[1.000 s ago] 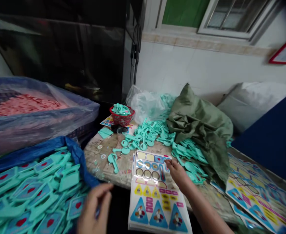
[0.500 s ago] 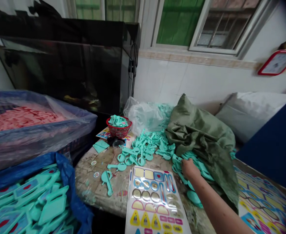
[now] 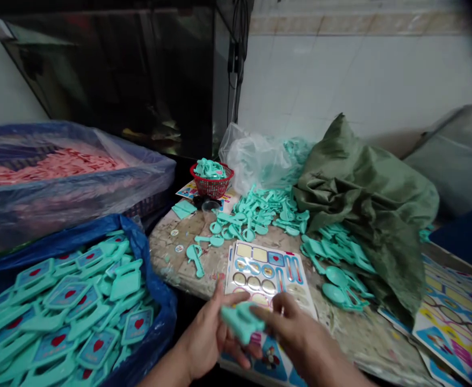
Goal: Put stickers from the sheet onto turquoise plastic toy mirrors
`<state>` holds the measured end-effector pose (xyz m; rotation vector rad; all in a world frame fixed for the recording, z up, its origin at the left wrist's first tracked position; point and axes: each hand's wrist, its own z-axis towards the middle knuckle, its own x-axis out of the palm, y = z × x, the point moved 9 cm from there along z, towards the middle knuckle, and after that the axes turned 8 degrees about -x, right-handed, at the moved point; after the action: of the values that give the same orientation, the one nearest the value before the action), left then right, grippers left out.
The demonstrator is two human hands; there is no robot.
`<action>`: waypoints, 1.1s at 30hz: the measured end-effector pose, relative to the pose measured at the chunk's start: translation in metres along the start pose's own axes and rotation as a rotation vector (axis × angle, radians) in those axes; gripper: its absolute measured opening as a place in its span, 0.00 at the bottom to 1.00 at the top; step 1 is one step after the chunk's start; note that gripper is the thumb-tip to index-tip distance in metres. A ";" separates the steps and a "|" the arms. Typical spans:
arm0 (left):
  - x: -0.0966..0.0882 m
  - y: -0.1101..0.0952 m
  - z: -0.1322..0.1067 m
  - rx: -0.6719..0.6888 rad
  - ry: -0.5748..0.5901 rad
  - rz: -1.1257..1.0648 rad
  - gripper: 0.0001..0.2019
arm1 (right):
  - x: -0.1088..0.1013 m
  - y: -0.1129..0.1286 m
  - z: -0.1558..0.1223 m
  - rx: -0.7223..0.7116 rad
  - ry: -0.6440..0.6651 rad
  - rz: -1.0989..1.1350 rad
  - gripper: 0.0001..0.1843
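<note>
Hands [image 3: 302, 330] brought together at teal piece [image 3: 241, 321], sticker sheet [image 3: 266, 271] beneath, unreadable

pink pieces [image 3: 78, 164] lie in a plastic-lined crate [image 3: 54, 212] near a dark glass tank [image 3: 139, 70].

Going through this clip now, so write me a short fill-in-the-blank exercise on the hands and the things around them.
1. The left hand and right hand meet at a turquoise plastic piece above a sheet of ____.
2. Many turquoise handled pieces inside the blue plastic lining show a red ____.
3. On the table, the mesh basket is ____.
4. The plastic parts heaped behind the blue plastic lining are ____.

Missing words: stickers; heart; red; pink.
</note>
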<state>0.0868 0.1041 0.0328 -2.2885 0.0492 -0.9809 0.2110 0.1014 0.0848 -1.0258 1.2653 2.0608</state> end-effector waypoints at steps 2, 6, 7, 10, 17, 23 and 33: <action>0.001 0.006 0.003 0.002 0.013 -0.012 0.30 | 0.024 0.012 -0.017 -0.014 0.112 -0.030 0.20; -0.003 0.006 0.004 0.092 0.005 0.007 0.28 | 0.008 -0.015 -0.013 0.080 0.024 0.125 0.20; -0.005 0.003 0.005 0.117 -0.018 0.015 0.26 | -0.003 -0.033 -0.007 0.164 -0.025 0.150 0.21; -0.008 -0.011 0.014 0.178 -0.099 0.038 0.17 | -0.029 -0.086 0.011 0.396 -0.105 0.083 0.24; 0.006 -0.033 0.055 0.250 -0.092 -0.008 0.12 | -0.027 -0.151 0.032 0.459 -0.109 -0.123 0.16; 0.010 -0.028 0.090 0.239 -0.104 -0.069 0.08 | -0.026 -0.155 0.027 0.530 -0.129 -0.321 0.09; 0.003 -0.019 0.106 0.190 -0.117 -0.129 0.05 | -0.018 -0.151 0.021 0.585 -0.069 -0.337 0.09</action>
<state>0.1549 0.1756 -0.0092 -2.1892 -0.2338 -0.8732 0.3261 0.1859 0.0280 -0.8123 1.4229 1.3423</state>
